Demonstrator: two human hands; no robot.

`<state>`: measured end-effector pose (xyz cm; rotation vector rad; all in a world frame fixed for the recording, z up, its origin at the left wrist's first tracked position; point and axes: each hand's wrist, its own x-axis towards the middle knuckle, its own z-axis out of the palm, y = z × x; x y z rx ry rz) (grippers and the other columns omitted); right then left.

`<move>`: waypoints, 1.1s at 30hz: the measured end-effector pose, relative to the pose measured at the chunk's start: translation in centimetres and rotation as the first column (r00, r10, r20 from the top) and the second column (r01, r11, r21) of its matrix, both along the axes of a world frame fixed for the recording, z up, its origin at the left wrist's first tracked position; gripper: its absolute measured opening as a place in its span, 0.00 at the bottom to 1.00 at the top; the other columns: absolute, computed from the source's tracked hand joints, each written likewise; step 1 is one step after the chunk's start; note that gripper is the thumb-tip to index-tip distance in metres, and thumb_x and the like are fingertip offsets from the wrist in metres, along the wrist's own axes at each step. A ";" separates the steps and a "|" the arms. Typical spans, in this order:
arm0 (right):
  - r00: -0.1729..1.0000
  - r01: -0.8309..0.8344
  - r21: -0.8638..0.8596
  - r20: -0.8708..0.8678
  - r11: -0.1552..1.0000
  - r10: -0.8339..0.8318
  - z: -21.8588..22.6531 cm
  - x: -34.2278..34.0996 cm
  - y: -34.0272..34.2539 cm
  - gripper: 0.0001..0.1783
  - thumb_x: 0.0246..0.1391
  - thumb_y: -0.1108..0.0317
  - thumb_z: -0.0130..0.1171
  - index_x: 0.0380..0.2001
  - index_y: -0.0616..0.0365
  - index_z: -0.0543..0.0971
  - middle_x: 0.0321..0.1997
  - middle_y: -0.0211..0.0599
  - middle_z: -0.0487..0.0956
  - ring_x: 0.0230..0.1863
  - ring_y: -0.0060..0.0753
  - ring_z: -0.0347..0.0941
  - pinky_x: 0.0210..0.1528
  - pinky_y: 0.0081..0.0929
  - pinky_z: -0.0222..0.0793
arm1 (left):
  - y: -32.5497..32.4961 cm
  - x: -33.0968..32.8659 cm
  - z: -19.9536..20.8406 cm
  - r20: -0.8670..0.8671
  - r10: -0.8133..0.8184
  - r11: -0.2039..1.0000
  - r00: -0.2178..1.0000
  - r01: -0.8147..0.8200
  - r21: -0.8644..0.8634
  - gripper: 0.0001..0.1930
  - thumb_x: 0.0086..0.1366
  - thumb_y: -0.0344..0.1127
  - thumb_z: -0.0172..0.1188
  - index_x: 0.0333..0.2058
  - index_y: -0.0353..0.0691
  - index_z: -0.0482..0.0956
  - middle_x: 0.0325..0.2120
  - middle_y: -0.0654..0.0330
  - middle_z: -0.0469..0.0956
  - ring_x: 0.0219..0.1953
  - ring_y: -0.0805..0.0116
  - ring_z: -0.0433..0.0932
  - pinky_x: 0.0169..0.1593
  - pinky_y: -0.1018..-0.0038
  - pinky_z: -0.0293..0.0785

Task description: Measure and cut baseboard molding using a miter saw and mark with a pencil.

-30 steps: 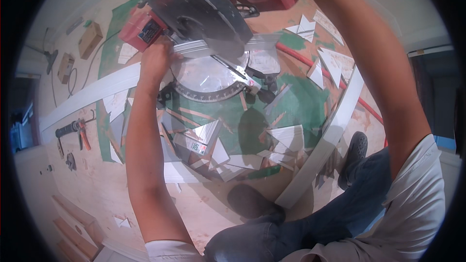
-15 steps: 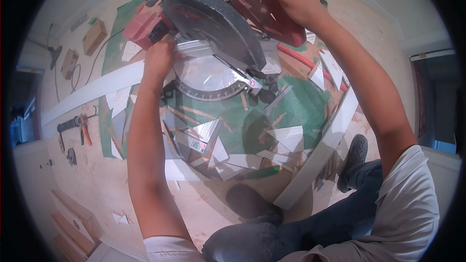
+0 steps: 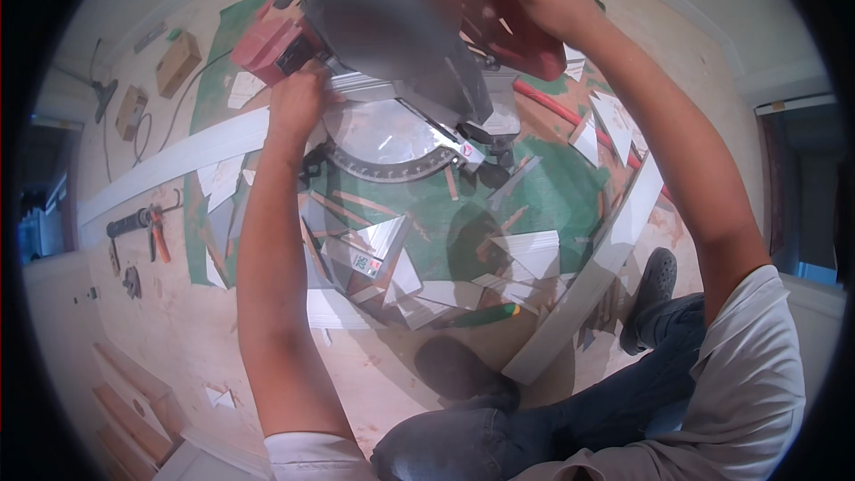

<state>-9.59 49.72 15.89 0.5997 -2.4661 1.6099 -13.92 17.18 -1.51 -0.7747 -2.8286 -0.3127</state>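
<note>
The right hand (image 3: pixel 539 0) has its fingers wrapped around the red plastic handle (image 3: pixel 534 52) of the mitre saw. A second ago that hand was mostly beyond the upper edge; now hand and handle show well inside the view. The left hand (image 3: pixel 298 102) has stayed put, fingers clamped on the long flat white moulding strip (image 3: pixel 178 165), so the strip seems steadied while the saw's head shifts. It runs out leftward from beside the round silver saw base (image 3: pixel 378 134). A blur hides much of the curved black blade guard (image 3: pixel 468 89); whether it meets the strip, I cannot tell.

Counted outward: two hands, one saw, one held strip; one red pole (image 3: pixel 548 100); one slender green tool (image 3: pixel 481 316); one loose long white board (image 3: pixel 579 294); two tan rectangular wooden blocks (image 3: pixel 176 64); one black-and-orange caulking gun (image 3: pixel 129 224). Angular white offcuts (image 3: pixel 530 254) overlap too much on the green sheet (image 3: pixel 570 187) for counting.
</note>
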 end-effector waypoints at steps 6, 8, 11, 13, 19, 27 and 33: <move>0.984 -0.177 0.152 0.046 0.972 0.172 5.1 -6.5 -3.4 0.20 0.65 0.54 0.58 0.37 0.64 0.82 0.32 0.38 0.84 0.31 0.30 0.79 0.37 0.31 0.75 | -0.3 -0.2 -0.1 -0.082 -0.051 0.998 0.995 0.049 -0.029 0.13 0.47 0.39 0.74 0.29 0.39 0.85 0.33 0.54 0.83 0.39 0.50 0.82 0.43 0.56 0.76; 0.989 -0.141 0.238 0.080 0.961 0.125 6.9 -9.5 -5.3 0.20 0.65 0.55 0.56 0.37 0.64 0.83 0.32 0.40 0.84 0.31 0.31 0.79 0.37 0.32 0.75 | -0.4 -0.4 -0.3 -0.086 -0.058 0.998 0.995 0.058 -0.004 0.14 0.49 0.42 0.74 0.29 0.39 0.84 0.29 0.52 0.82 0.35 0.47 0.81 0.42 0.55 0.76; 0.984 -0.092 0.331 0.174 0.939 0.035 8.6 -14.0 -8.3 0.21 0.66 0.54 0.54 0.37 0.64 0.84 0.33 0.45 0.84 0.31 0.37 0.79 0.38 0.39 0.76 | -0.6 -0.8 -0.6 -0.085 -0.072 0.997 0.994 0.075 0.028 0.16 0.51 0.45 0.75 0.28 0.38 0.84 0.25 0.49 0.82 0.32 0.44 0.80 0.41 0.54 0.75; 0.985 -0.090 0.359 0.170 0.929 0.030 9.1 -16.6 -10.3 0.21 0.66 0.54 0.54 0.38 0.64 0.84 0.33 0.45 0.84 0.31 0.38 0.79 0.38 0.39 0.76 | -0.7 -1.0 -0.8 -0.080 -0.073 0.996 0.994 0.076 0.035 0.15 0.50 0.44 0.75 0.28 0.38 0.84 0.24 0.49 0.81 0.33 0.44 0.80 0.41 0.55 0.75; 0.992 -0.043 0.501 0.128 0.865 -0.025 8.8 -20.7 -12.6 0.23 0.66 0.52 0.53 0.40 0.63 0.84 0.35 0.48 0.84 0.33 0.42 0.80 0.39 0.42 0.76 | -0.8 -0.7 -0.9 -0.067 -0.085 0.995 0.994 0.087 0.042 0.15 0.48 0.40 0.76 0.28 0.36 0.84 0.27 0.50 0.81 0.33 0.45 0.80 0.41 0.55 0.76; 0.998 0.035 0.648 0.016 0.761 -0.060 8.4 -23.1 -13.4 0.25 0.67 0.49 0.52 0.42 0.62 0.84 0.37 0.51 0.84 0.36 0.48 0.81 0.41 0.45 0.76 | -1.1 1.6 -1.7 -0.091 -0.058 0.998 0.994 0.058 -0.004 0.06 0.56 0.36 0.62 0.29 0.40 0.81 0.29 0.50 0.80 0.37 0.49 0.79 0.43 0.57 0.71; 0.983 0.176 0.760 -0.168 0.626 -0.073 8.8 -23.8 -13.0 0.26 0.67 0.47 0.51 0.44 0.61 0.84 0.39 0.54 0.84 0.39 0.52 0.82 0.43 0.47 0.76 | -2.9 11.5 -1.2 -0.230 -0.071 0.983 0.971 0.108 0.150 0.10 0.55 0.29 0.65 0.37 0.39 0.79 0.32 0.56 0.79 0.36 0.55 0.77 0.41 0.61 0.71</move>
